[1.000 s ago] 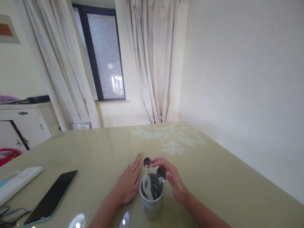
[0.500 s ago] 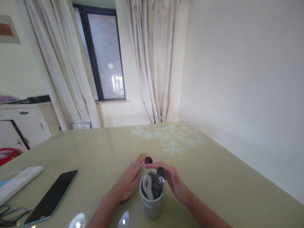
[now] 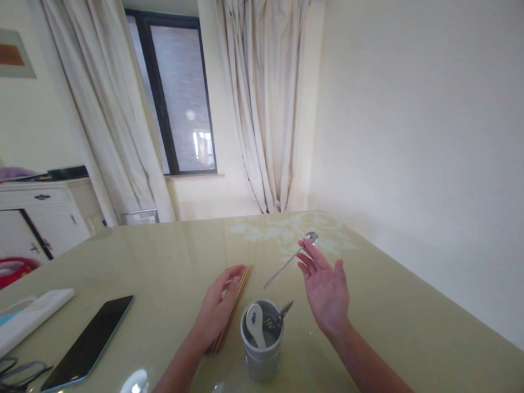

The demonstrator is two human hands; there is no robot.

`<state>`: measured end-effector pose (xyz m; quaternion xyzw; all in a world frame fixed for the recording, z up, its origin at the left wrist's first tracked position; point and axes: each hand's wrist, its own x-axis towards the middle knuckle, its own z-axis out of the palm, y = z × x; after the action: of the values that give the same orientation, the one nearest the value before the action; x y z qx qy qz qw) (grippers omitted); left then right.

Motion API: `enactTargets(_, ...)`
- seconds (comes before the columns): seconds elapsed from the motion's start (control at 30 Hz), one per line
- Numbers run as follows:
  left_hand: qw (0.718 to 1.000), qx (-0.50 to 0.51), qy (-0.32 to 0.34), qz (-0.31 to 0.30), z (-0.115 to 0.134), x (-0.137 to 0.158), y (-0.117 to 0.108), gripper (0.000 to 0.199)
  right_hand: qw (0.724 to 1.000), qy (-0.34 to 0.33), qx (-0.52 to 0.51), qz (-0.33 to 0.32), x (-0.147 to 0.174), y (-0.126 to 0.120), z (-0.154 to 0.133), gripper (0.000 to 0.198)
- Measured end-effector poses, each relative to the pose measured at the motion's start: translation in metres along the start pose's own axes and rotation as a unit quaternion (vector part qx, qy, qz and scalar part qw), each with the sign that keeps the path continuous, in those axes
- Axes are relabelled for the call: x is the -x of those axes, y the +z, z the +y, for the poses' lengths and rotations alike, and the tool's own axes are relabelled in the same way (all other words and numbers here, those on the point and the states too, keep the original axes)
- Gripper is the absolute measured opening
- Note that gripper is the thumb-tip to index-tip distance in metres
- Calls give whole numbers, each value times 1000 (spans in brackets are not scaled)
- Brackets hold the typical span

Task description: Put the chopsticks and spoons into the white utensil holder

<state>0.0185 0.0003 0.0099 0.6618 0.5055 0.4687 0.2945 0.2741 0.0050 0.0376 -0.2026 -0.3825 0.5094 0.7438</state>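
My left hand (image 3: 218, 304) is curled against a bundle of wooden chopsticks (image 3: 237, 303) lying slantwise on the table, fingertips at their far end. To the right, my right hand (image 3: 328, 291) is turned palm up with its thumb spread away. Its fingertips touch a long-handled metal spoon (image 3: 284, 267) near the bowl; whether the spoon rests fully on the table is hard to see. Between my forearms stands a grey utensil cup (image 3: 262, 362). Inside it are a white ceramic spoon (image 3: 255, 324) with a blue mark and a metal utensil (image 3: 285, 311) leaning right.
A dark phone (image 3: 89, 343) lies on the glossy table (image 3: 170, 263) at left. Beside it are a white power strip (image 3: 32, 319) and a pair of glasses (image 3: 19, 374). A wall (image 3: 437, 184) borders the table's right edge.
My right hand has moved from the cup to the right and away from me, turning palm up, and the metal spoon has left the cup. My left hand has shifted left, uncovering the chopsticks.
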Motion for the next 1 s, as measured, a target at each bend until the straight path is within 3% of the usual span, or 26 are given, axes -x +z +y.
enactTargets(0.1,999,44,-8,22,5,0,2,53,1000,13,9,-5,2,-2,16,63)
enactTargets(0.3,1000,15,1,-17,5,0,11,57,990,43,69,-119,20,3,39,72)
enactTargets(0.5,999,-30,2,28,-1,-4,5,41,970,58,106,-212,26,3,38,86)
enactTargets(0.7,986,-83,-58,135,-35,-21,-34,46,959,-6,203,-199,22,-5,29,81)
enactTargets(0.83,967,-191,-135,102,-52,-23,-50,38,957,-30,224,-183,20,-6,27,79)
enactTargets(1.0,948,-258,-169,74,-54,-18,-49,32,953,-33,236,-189,20,-6,29,78)
